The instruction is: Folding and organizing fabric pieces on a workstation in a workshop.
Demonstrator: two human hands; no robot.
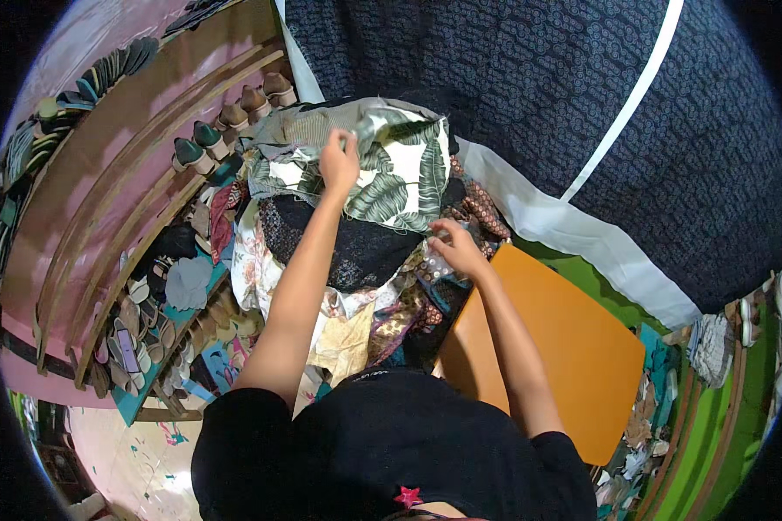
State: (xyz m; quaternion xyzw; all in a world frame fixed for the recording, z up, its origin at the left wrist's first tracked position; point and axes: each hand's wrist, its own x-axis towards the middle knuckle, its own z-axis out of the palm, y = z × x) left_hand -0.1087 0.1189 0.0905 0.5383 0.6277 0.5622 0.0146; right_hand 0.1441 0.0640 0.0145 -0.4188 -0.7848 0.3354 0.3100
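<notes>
A white cloth with green leaf print [404, 169] lies on top of a heap of fabrics, its far part turned over to a grey-green underside. My left hand [340, 163] is over the middle of this cloth, fingers bent together at the fold and closed on it. By the cloth's near right corner is my right hand [457, 247], thumb and forefinger apart with nothing visible between them. Under the leaf cloth lie a black patterned fabric [356, 252], a white floral fabric [250, 265] and a yellowish piece [343, 343].
An orange chair or stool top [547, 339] stands right of the heap. At left, wooden racks hold shoes [254, 102] and several shoe parts; a grey rounded piece [188, 283] lies nearer. A dark patterned curtain [530, 78] with a white border hangs at the far side.
</notes>
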